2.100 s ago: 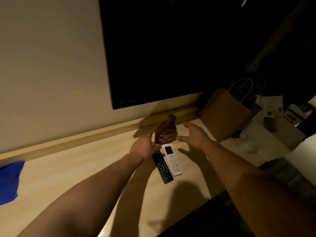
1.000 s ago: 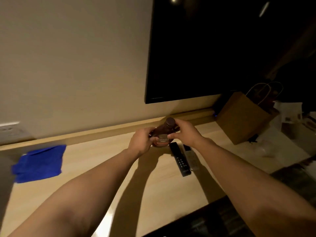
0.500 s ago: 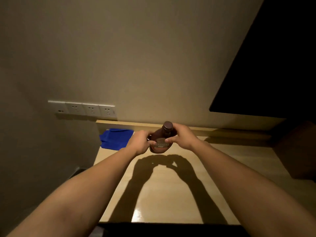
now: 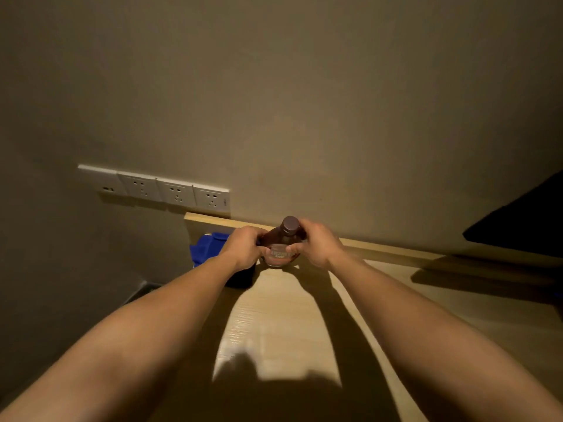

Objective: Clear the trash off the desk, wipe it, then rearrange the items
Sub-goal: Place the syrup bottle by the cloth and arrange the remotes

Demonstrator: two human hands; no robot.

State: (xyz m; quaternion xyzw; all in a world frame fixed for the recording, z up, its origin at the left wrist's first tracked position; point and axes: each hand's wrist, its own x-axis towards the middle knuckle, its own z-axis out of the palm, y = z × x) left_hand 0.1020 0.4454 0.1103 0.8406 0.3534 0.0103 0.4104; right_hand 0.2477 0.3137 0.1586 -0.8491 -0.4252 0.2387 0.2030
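A brown syrup bottle (image 4: 281, 246) with a dark cap and a label stands near the back left corner of the light wooden desk (image 4: 274, 324). My left hand (image 4: 243, 249) grips its left side and my right hand (image 4: 316, 243) grips its right side and neck. The bottle's base is at or just above the desk surface; I cannot tell if it touches. A blue cloth (image 4: 210, 248) lies on the desk just left of the bottle, partly hidden by my left hand and forearm.
A row of white wall sockets (image 4: 161, 190) sits above the desk's left end. The desk's left edge drops off beside the cloth. A black TV corner (image 4: 524, 223) shows at the right. A raised wooden lip (image 4: 396, 248) runs along the wall.
Both hands took hold of the bottle beside the remotes and carried it left along the desk to the corner by the blue cloth. The remotes and paper bag have left the view.
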